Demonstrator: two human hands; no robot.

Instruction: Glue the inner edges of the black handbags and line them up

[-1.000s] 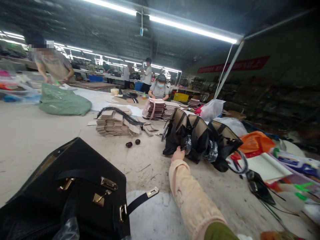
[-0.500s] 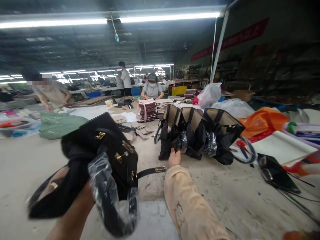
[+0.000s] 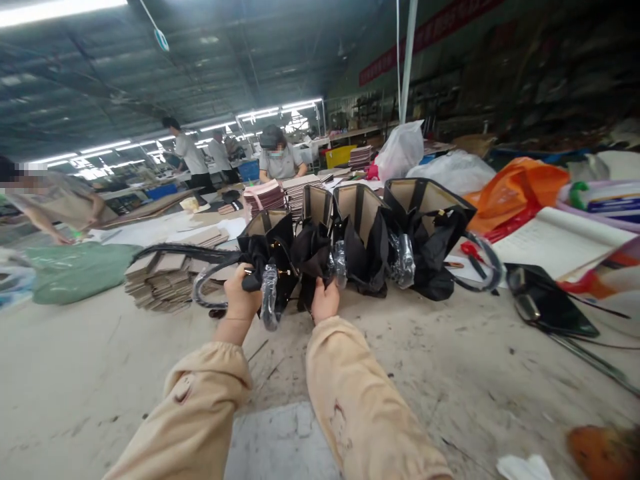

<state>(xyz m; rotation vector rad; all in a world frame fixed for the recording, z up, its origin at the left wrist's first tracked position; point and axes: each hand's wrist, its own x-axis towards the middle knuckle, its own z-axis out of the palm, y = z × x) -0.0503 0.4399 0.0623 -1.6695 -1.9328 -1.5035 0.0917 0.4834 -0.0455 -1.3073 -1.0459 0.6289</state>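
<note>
Four black handbags stand in a row on the worktable (image 3: pixel 100 373): our left hand (image 3: pixel 241 298) is clenched on the leftmost handbag (image 3: pixel 270 257) by its plastic-wrapped handle, our right hand (image 3: pixel 325 301) pinches the second handbag (image 3: pixel 313 250), and two more, the third handbag (image 3: pixel 363 243) and the fourth handbag (image 3: pixel 430 233), lean just beside them. We judge that a tug on the soft, open-mouthed bags could tip the row sideways. One stack of card pieces (image 3: pixel 160 280) sits left; three people work behind.
</note>
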